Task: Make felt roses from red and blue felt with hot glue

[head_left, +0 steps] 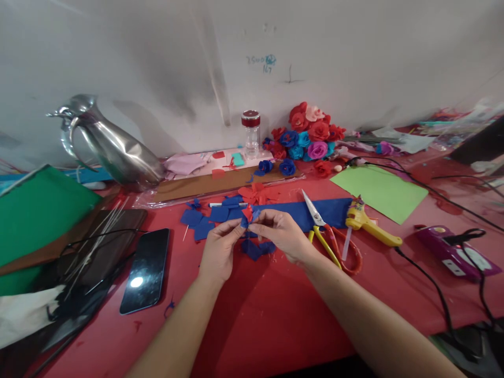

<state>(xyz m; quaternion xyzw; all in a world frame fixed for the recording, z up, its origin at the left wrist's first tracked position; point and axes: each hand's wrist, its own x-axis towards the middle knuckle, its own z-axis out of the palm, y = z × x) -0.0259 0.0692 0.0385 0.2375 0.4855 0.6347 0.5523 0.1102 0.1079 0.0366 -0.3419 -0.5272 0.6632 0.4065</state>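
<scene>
Between my two hands is a small paper flower [248,213] with a red centre and blue petals. My left hand [221,244] pinches it from the left, while the fingertips of my right hand [281,231] close on its right side. Fingers hide part of the flower. Just below it, blue paper petals [252,250] lie on the red table. More cut blue pieces [203,229] are spread left of my hands, and red paper petals [260,193] sit behind them. A strip of blue paper [331,212] runs out to the right.
Scissors [326,228] with red and yellow handles and a yellow glue gun [368,226] lie on the right, near a purple power strip [452,252]. A phone [145,273] rests at left. Behind stand a metal jug [118,149], a glass bottle [251,136] and finished paper roses [309,134].
</scene>
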